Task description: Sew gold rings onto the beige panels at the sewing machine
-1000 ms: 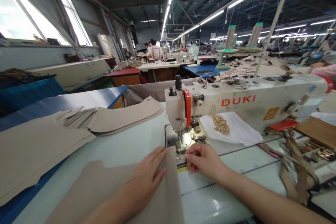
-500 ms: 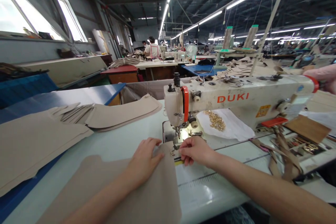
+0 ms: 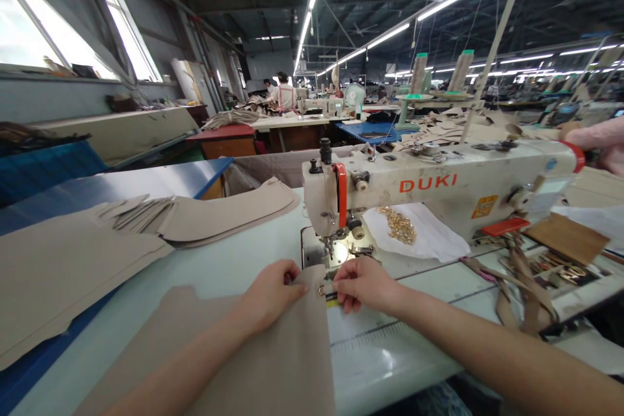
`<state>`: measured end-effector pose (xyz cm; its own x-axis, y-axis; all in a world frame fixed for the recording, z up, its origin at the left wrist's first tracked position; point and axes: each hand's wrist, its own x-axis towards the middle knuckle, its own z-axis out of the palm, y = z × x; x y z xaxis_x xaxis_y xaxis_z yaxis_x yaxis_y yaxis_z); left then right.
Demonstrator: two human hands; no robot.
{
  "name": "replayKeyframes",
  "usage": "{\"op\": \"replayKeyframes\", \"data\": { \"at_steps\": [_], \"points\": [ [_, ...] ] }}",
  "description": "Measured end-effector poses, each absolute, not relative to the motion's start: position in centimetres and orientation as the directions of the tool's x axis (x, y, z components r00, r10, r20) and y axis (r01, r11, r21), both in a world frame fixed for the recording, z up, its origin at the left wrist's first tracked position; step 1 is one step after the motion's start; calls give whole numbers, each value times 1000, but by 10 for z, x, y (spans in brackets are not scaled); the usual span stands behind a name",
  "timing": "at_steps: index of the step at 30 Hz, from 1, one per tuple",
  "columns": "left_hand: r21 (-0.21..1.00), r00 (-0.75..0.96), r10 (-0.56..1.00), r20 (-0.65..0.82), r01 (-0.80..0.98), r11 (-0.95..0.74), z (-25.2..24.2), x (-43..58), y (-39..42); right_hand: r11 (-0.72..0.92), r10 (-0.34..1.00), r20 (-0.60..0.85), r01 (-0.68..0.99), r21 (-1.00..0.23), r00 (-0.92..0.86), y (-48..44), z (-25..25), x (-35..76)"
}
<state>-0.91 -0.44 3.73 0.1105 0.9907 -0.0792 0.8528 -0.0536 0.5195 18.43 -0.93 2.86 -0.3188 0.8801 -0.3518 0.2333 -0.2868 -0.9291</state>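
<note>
Pinched at its upper edge by my left hand point(image 3: 273, 289), a beige fabric panel point(image 3: 292, 351) lies over the table in front of me, its top corner slightly raised. My right hand point(image 3: 363, 283) is closed, thumb against fingertips, on what looks like a small tab with a metal ring point(image 3: 322, 290). The ring sticks out toward the panel's right edge, close beside it. Most of the tab is hidden by my fingers. Just beyond both hands are the needle and lit plate of a white sewing machine point(image 3: 433, 175).
Gold metal rings point(image 3: 397, 224) lie on a white cloth point(image 3: 439, 237) under the machine arm. Stacked beige panels point(image 3: 229, 214) are on the left. On the right sit beige straps point(image 3: 524, 292) and a parts tray point(image 3: 565, 271). A co-worker's sleeve point(image 3: 597, 133) shows at far right.
My left hand has gone from lying flatter on the panel to pinching its upper edge, which is now lifted a little. My right hand stays nearly in place with the ring.
</note>
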Motion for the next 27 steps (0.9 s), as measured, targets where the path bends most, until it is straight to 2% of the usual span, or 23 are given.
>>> {"op": "replayKeyframes", "data": {
  "at_steps": [5, 15, 21, 24, 27],
  "points": [
    [585, 101, 993, -55, 809, -49, 33, -3, -2, -295, 877, -358, 231, -927, -319, -7, 29, 186],
    [547, 74, 997, 12, 834, -68, 30, 3, -1, -331, 846, -416, 282, -901, -335, 17, 33, 172],
    [466, 195, 932, 307, 823, -326, 24, 2, -7, -333, 820, -447, 337, -881, -357, 25, 34, 169],
    [315, 385, 809, 445, 778, -544, 19, 7, -10, -329, 817, -454, 359, -873, -355, 27, 35, 169],
    [190, 507, 716, 480, 737, -649, 15, 11, -11, -320, 817, -455, 379, -868, -354, 28, 35, 168]
  ]
}}
